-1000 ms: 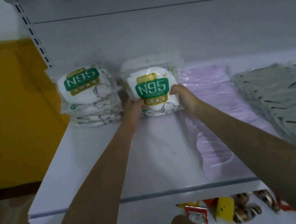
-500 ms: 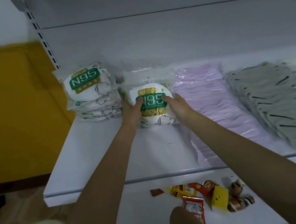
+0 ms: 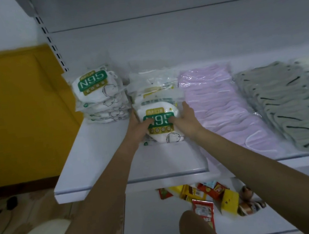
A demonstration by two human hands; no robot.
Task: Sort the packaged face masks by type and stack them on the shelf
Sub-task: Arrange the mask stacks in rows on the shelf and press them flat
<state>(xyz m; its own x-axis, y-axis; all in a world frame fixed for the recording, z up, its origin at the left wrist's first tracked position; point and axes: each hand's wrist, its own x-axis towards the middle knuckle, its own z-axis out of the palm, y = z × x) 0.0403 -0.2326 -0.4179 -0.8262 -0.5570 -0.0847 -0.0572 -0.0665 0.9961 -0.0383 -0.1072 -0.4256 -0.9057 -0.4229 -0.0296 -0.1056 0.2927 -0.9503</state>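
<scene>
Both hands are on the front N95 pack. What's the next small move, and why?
Probably slide the N95 pack back onto the pile behind it: the left hand and right hand grip its sides, and it lies forward of that fanned pile.

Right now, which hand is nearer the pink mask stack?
Right. The right hand holds the N95 pack at its right edge, beside the pink mask stack; the left hand holds the pack's left edge, on the far side from it.
</scene>
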